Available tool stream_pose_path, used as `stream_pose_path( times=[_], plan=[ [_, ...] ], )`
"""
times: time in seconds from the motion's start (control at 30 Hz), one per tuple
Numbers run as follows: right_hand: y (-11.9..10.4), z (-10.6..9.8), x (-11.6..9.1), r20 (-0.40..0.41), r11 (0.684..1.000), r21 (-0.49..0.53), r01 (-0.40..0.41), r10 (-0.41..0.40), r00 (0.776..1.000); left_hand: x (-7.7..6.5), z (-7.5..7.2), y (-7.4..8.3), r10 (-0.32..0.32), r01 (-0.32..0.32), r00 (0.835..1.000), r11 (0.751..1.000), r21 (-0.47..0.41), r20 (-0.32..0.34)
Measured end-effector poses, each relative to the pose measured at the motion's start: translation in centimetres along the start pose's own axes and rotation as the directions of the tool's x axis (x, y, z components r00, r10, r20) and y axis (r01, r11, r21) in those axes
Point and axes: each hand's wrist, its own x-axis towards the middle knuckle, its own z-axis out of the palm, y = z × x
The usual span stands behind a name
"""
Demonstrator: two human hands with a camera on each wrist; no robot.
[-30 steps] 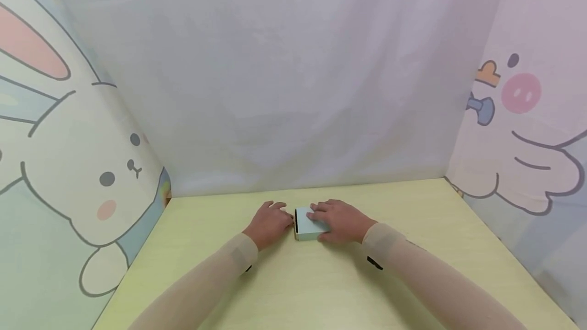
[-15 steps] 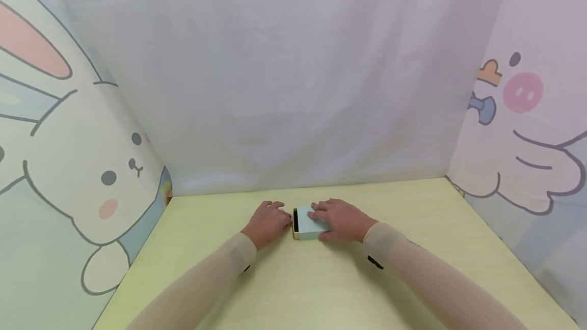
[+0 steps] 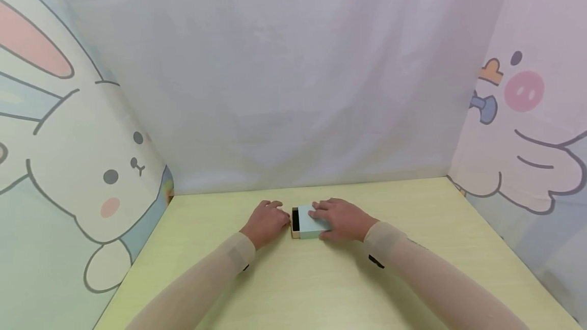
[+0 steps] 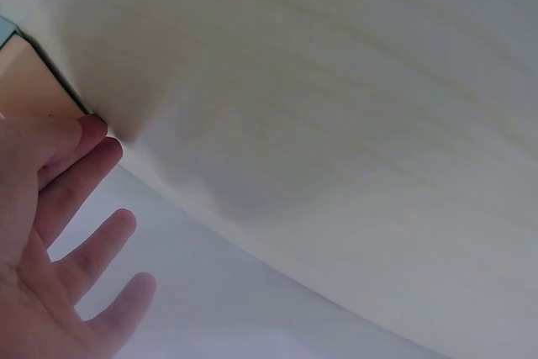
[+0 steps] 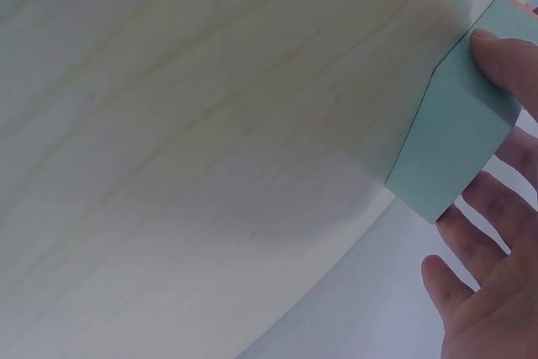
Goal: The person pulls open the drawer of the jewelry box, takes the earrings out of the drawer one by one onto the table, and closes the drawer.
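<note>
A pale blue slide-out box (image 3: 306, 224) lies on the table, its tan inner tray (image 3: 295, 235) partly out at the left with a dark interior showing. My left hand (image 3: 266, 225) pinches the tray's outer end between thumb and index finger, the other fingers spread, as the left wrist view shows beside the tan tray side (image 4: 29, 81). Over the right part of the box my right hand (image 3: 345, 221) grips the outer sleeve. In the right wrist view its thumb presses one side of the blue sleeve (image 5: 462, 124), with fingers along another face.
The light wooden table (image 3: 293, 284) extends around both hands. A pale curtain (image 3: 293, 90) hangs behind its far edge. Printed panels with a rabbit (image 3: 82, 177) and a white cartoon animal (image 3: 518, 152) stand at the left and right sides.
My left hand has moved slightly left, drawing the tray further out of the sleeve, so the dark opening is wider. My right hand stays on the sleeve.
</note>
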Motion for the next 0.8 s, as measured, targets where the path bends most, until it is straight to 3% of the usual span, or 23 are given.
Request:
stream_pose_path(
  times=[0.3, 0.57, 0.8],
  plan=[
    [-0.1, -0.23, -0.03, 0.022, 1.0, 0.02, -0.014, 0.014, 1.0, -0.01, 0.3, -0.21, -0.007, 0.007, 1.0, 1.0, -0.007, -0.012],
    [-0.2, -0.46, -0.09, 0.013, 1.0, 0.02, -0.015, 0.014, 1.0, -0.31, 0.53, -0.4, -0.01, 0.009, 0.998, 1.0, -0.021, -0.063],
    [-0.3, -0.47, -0.1, 0.012, 1.0, 0.015, -0.013, 0.013, 1.0, -0.47, 0.4, -0.57, -0.018, 0.018, 0.999, 1.0, -0.016, -0.049]
  ],
)
